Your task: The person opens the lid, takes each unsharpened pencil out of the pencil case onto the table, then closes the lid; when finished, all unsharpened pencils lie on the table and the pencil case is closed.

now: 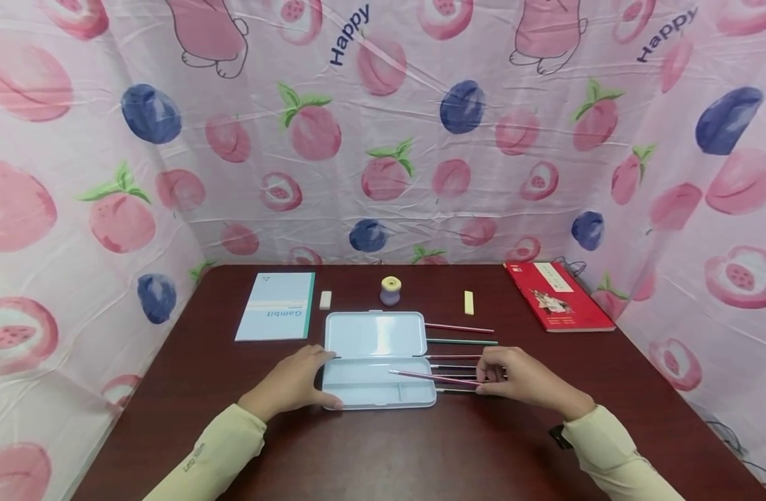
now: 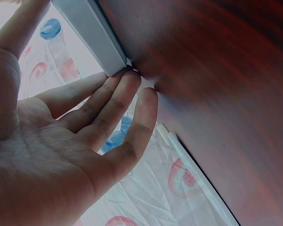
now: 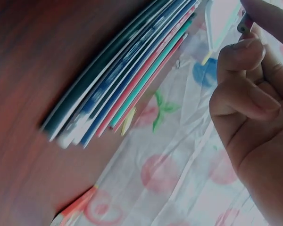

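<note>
A light-blue pencil case [image 1: 364, 395] lies with its lid [image 1: 357, 334] folded back and its divided tray facing up. My left hand [image 1: 298, 379] rests at the tray's left end, thumb by the front corner. In the left wrist view, its extended fingers [image 2: 115, 101] touch the edge of the case. Between thumb and fingers, my right hand [image 1: 514, 376] pinches a dark pink pencil [image 1: 420, 376], whose far end reaches over the tray. Several other pencils [image 1: 460, 342], in red, green and darker colours, lie side by side along the right of the case.
Behind the case stand a white eraser [image 1: 325, 300], a small yellow-topped jar [image 1: 391, 291] and a yellow strip [image 1: 469, 303]. A pale blue notebook [image 1: 276, 306] lies at the left, a red book [image 1: 558, 297] at the right. Fruit-patterned cloth [image 1: 332, 195] hangs behind the table.
</note>
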`<action>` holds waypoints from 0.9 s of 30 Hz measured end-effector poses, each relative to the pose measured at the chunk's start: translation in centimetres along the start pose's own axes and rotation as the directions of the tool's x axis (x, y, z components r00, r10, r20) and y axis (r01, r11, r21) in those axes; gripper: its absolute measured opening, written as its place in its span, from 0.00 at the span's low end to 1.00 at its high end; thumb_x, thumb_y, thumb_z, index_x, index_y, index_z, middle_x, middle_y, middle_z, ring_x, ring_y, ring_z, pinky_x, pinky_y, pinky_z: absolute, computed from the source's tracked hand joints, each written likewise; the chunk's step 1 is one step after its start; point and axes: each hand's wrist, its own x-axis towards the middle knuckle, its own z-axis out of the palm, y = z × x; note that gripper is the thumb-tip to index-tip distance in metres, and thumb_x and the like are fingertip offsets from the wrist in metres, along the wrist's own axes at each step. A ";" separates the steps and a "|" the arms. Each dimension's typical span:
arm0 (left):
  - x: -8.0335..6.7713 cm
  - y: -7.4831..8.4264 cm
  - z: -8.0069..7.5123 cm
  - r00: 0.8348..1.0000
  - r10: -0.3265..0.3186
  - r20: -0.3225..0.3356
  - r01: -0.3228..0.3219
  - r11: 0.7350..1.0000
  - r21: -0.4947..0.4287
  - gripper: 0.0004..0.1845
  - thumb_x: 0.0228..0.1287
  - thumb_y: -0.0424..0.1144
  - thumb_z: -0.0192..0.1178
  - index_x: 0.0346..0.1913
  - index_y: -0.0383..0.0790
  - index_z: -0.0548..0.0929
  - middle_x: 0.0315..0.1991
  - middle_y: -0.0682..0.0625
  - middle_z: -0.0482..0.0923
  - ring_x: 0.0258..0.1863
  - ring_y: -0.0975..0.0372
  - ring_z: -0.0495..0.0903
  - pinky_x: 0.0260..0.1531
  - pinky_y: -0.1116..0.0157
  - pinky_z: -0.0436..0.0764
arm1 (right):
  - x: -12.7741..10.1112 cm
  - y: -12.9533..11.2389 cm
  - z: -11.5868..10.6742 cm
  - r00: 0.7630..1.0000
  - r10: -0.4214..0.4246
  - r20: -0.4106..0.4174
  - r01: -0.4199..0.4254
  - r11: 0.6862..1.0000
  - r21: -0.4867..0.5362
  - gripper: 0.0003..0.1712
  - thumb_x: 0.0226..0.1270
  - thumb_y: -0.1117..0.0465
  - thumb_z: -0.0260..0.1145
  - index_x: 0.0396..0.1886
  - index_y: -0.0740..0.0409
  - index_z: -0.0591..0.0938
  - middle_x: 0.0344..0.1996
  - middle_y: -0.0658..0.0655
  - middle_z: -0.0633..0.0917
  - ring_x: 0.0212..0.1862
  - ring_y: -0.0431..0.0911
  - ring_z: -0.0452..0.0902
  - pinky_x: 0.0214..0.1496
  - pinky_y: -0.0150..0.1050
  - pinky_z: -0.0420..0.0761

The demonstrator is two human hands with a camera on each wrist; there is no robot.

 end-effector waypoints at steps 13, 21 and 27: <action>0.0 0.0 0.1 1.000 0.001 0.001 -0.001 1.000 0.000 0.53 0.46 0.63 0.84 0.71 0.36 0.79 0.67 0.40 0.80 0.64 0.51 0.79 0.68 0.47 0.80 | -4.6 3.2 -1.4 0.996 -0.080 -0.049 0.081 0.996 0.028 0.13 0.61 0.59 0.82 0.34 0.40 0.84 0.28 0.42 0.80 0.30 0.31 0.74 0.30 0.29 0.79; 0.0 -0.2 0.2 1.000 0.004 -0.003 -0.004 1.000 0.001 0.53 0.46 0.63 0.84 0.71 0.36 0.79 0.69 0.39 0.79 0.67 0.50 0.79 0.69 0.46 0.80 | -6.3 5.2 -1.7 0.996 -0.087 -0.021 0.088 0.993 0.081 0.11 0.63 0.58 0.82 0.34 0.42 0.85 0.28 0.47 0.81 0.30 0.33 0.76 0.29 0.29 0.78; 0.0 -0.1 0.3 1.000 -0.001 -0.003 0.001 1.000 0.003 0.53 0.46 0.63 0.84 0.72 0.36 0.79 0.68 0.40 0.79 0.66 0.51 0.79 0.69 0.47 0.80 | -6.4 5.7 -1.7 0.995 -0.097 0.002 0.096 0.991 0.090 0.10 0.64 0.58 0.81 0.34 0.42 0.86 0.29 0.48 0.81 0.30 0.32 0.75 0.29 0.29 0.79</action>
